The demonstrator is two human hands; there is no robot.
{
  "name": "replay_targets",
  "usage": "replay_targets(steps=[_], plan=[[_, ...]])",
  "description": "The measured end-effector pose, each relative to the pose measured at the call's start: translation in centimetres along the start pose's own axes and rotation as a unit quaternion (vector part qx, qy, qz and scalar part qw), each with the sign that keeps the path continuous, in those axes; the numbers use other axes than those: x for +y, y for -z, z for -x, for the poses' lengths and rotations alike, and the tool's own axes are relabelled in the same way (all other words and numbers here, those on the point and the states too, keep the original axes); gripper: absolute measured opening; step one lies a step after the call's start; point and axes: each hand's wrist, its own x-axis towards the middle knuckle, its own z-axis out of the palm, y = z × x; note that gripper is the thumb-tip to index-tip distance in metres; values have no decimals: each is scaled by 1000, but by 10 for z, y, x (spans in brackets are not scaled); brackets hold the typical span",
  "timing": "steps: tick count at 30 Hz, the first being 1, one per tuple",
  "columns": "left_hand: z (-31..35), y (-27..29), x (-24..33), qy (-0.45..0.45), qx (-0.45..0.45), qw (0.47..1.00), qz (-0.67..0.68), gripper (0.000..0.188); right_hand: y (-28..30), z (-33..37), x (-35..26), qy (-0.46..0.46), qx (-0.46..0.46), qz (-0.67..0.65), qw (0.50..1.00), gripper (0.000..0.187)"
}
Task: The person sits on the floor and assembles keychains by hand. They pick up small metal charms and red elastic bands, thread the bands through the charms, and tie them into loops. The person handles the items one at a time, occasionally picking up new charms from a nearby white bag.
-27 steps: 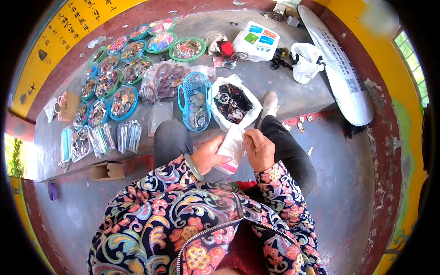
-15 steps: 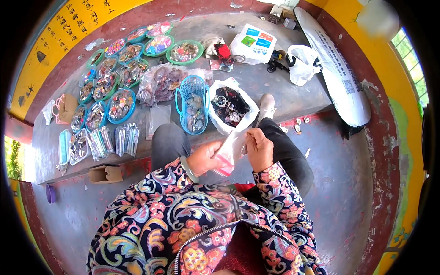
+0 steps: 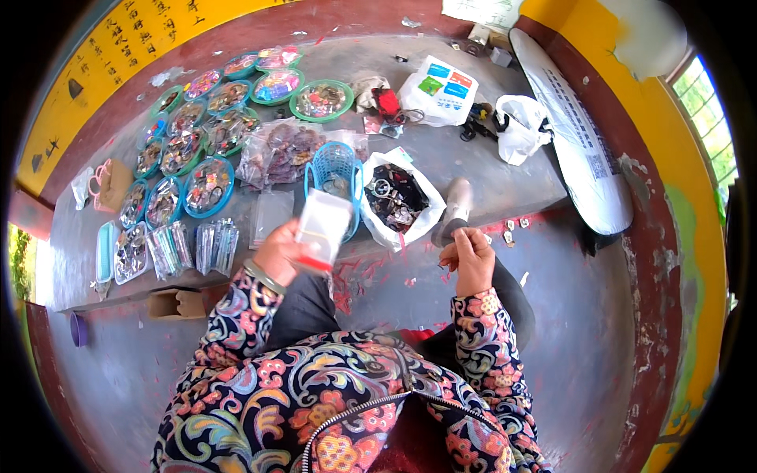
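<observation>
My left hand [image 3: 277,254] grips a small clear zip bag [image 3: 326,219] by its red-edged end, and the bag tilts up to the right. Behind it stands a blue plastic basket [image 3: 332,156] with small items inside, partly covered by the bag. My right hand [image 3: 473,262] is closed in a pinch above my right leg, well apart from the bag. Something small and dark may be at its fingertips, too small to name. Between the hands and farther off, a white plastic bag [image 3: 426,217] stands wide open, filled with dark and shiny small pieces.
Blue and green round baskets [image 3: 208,187] of small trinkets cover the platform's left. Bundles of packed slim items [image 3: 216,246] lie at its near edge, above a cardboard box [image 3: 180,303]. Clear bags of brownish pieces [image 3: 280,151] lie mid-platform. White bags [image 3: 523,130] and a long board [image 3: 572,130] are at right.
My hands have moved apart. The left has carried the zip bag leftward and up in front of the blue basket; the right has let go of the bag and shifted right.
</observation>
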Motion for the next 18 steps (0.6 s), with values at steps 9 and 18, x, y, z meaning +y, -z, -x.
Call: replay_targets(steps=[9, 18], plan=[[-38, 230, 8, -107, 289, 948, -83, 30, -3, 5, 7, -96, -73, -16, 993, 14], [-79, 341, -93, 162, 244, 874, -388, 35, -12, -2, 20, -161, -94, 17, 982, 11]])
